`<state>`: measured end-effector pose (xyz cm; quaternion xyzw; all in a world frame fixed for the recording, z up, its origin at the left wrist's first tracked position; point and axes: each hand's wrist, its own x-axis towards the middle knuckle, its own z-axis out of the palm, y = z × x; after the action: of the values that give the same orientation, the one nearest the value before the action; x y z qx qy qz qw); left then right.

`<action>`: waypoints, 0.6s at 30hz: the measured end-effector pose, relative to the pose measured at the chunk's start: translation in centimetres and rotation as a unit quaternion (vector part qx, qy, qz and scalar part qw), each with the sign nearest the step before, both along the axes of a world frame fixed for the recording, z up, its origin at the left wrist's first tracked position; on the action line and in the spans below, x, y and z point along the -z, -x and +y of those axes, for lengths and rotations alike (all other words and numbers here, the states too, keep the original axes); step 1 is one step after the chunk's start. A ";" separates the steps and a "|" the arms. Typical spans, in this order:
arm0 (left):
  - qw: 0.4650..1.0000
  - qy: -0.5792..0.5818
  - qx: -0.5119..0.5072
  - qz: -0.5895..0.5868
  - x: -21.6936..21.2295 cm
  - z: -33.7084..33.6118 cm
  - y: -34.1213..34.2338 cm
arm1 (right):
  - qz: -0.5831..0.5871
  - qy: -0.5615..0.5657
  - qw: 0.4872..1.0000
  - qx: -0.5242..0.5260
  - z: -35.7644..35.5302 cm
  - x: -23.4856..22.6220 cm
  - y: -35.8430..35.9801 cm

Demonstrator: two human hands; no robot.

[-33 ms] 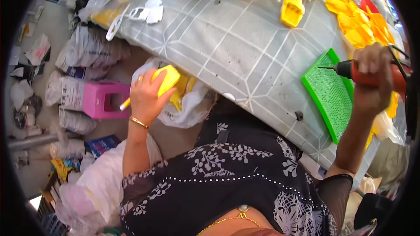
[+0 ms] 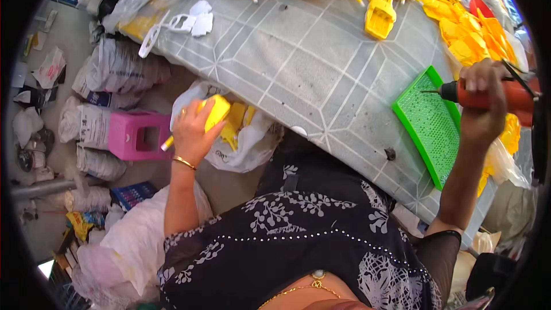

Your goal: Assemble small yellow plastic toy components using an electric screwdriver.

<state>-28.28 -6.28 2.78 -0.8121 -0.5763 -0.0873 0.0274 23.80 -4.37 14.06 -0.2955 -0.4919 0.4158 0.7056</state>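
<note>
My left hand (image 2: 194, 132) is closed round a yellow plastic part (image 2: 215, 112), whose white-tipped stem (image 2: 167, 143) pokes out below the fingers. It is held beside the table edge, above a white plastic bag (image 2: 247, 158) with more yellow parts (image 2: 234, 123) in it. At the right, my right hand (image 2: 485, 89) grips a red and black power screwdriver (image 2: 479, 96). Its thin bit points left, over a shallow green mesh tray (image 2: 433, 129) on the table, and touches no yellow part.
On the grey, tile-patterned table (image 2: 298, 69) lie yellow scoop-shaped parts (image 2: 380, 17), a pile of orange-yellow pieces (image 2: 459, 28) and white plastic pieces (image 2: 201, 18). A pink stool (image 2: 123, 135) and filled sacks (image 2: 123, 66) stand on the floor at left.
The view has shifted slightly. My left hand with the yellow part is a little lower, and the screwdriver bit a little further right over the tray. Both grips are the same.
</note>
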 end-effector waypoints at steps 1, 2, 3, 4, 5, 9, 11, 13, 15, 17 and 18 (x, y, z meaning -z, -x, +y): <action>0.998 0.029 -0.032 -0.042 3.4 0.1 1.8 | -0.015 0.011 0.998 0.067 -0.1 0.9 -1.3; 0.997 0.005 -0.041 -0.059 7.1 0.3 3.4 | -0.025 0.022 0.991 0.130 0.0 1.9 -2.7; 0.996 -0.015 -0.049 -0.076 9.9 0.6 4.4 | -0.026 0.014 0.990 0.137 0.0 2.7 -3.9; 0.996 -0.010 -0.058 -0.072 11.3 0.9 4.5 | -0.001 0.039 0.982 0.184 -0.3 3.3 -5.3; 0.995 -0.004 -0.068 -0.068 10.8 1.8 3.3 | 0.026 0.061 0.971 0.229 -0.4 3.9 -6.9; 0.960 -0.029 -0.024 -0.276 -0.8 6.2 -5.0 | -0.105 0.103 0.900 0.409 -2.4 5.0 -13.1; 0.947 -0.087 0.073 -0.300 -4.5 9.1 -10.0 | -0.112 0.104 0.889 0.433 -3.4 4.3 -13.2; 0.932 -0.114 0.209 -0.273 -5.5 13.5 -15.7 | -0.193 0.112 0.846 0.484 -4.9 4.6 -15.0; 0.918 -0.145 0.325 -0.177 -4.9 18.4 -21.3 | -0.507 0.380 0.596 0.493 -8.0 4.0 -16.3; 0.909 -0.148 0.384 -0.072 -2.3 23.3 -25.7 | -0.620 0.447 0.492 0.418 -10.1 3.0 -13.2; 0.905 -0.142 0.402 -0.008 -1.9 24.3 -28.1 | -0.645 0.454 0.489 0.372 -10.9 2.8 -12.0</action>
<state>-0.19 18.03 4.70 -0.9616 -0.1832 -0.1782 0.1000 35.81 -15.23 11.26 -0.9163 -0.3967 -0.0264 0.0485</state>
